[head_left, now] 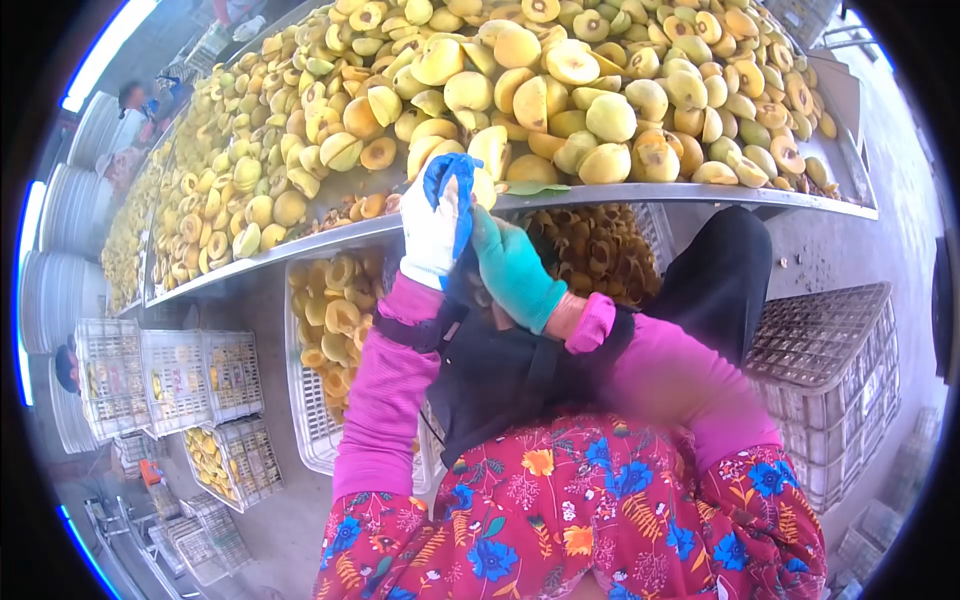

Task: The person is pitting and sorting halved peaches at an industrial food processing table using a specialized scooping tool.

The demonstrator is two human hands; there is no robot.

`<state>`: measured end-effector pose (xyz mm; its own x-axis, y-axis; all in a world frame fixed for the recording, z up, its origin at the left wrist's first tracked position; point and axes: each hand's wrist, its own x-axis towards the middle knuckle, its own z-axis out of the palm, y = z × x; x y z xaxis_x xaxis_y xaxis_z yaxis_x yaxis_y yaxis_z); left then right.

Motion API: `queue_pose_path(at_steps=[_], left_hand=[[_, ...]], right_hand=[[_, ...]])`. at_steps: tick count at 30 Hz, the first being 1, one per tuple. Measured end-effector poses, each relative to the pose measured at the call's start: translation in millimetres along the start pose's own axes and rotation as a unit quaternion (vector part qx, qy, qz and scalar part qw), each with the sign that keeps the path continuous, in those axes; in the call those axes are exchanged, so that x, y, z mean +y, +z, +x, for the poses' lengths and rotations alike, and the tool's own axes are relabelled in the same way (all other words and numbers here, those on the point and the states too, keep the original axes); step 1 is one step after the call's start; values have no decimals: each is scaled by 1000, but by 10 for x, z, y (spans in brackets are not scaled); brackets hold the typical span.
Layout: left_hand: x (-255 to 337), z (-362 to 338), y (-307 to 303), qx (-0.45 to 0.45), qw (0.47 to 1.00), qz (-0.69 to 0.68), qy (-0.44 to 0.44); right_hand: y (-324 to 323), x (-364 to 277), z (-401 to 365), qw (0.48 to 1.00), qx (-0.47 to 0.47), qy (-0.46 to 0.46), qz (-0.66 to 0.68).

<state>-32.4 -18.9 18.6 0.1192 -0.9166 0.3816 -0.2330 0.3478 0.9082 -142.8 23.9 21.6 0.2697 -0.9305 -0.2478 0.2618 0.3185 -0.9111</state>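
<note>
My left hand (438, 218), in a white and blue glove, is closed around a yellow peach (484, 189) at the near edge of the metal table. My right hand (516, 268), in a teal glove, is closed just beside it, fingertips against the fruit. Whatever its fingers may hold is hidden. Beyond both hands lies a large heap of whole and halved peaches (610, 118), some halves with the pit showing. A green leaf (535, 187) lies by the table's rim (700, 193), right of the held peach.
Below the table, a white crate (312, 440) of peach halves stands left of my lap, and a pile of brownish-orange pieces (600, 250) lies beyond. Stacked crates (825, 380) stand at right. More crates (170, 375) and a person (135, 105) are at left.
</note>
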Motion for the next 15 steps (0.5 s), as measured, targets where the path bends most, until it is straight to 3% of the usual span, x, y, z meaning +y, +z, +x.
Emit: queue_pose_path(at_steps=[2, 3, 5, 6, 7, 8, 10, 11, 12, 15], left_hand=[[15, 1, -47, -30, 997, -56, -43], [16, -15, -64, -28, 989, -98, -111], [-67, -54, -115, -72, 992, -70, -78], [-99, -48, -135, -117, 991, -43, -43], [-1, -60, -154, -145, 963, -177, -139], [-16, -105, -162, -143, 963, -177, -144], [-28, -119, -157, -124, 992, -8, -33], [6, -154, -148, -117, 984, -67, -114], [33, -191, -141, -138, 979, -80, -128], [41, -265, -194, -139, 969, -101, -179]], right_hand=[[27, -204, -103, 986, -67, 130, 84], [11, -186, -79, 986, -71, 125, 82], [-12, -92, -95, 883, -210, 223, 355], [-44, -84, -89, 883, -213, 223, 353], [-73, -100, -111, 879, -219, 247, 343], [-101, -92, -152, 874, -224, 274, 334], [-121, -84, -163, 883, -240, 263, 307], [-101, -105, -211, 928, -198, 240, 206], [-92, -117, -274, 959, -151, 215, 105], [-167, -128, -302, 947, -184, 244, 98]])
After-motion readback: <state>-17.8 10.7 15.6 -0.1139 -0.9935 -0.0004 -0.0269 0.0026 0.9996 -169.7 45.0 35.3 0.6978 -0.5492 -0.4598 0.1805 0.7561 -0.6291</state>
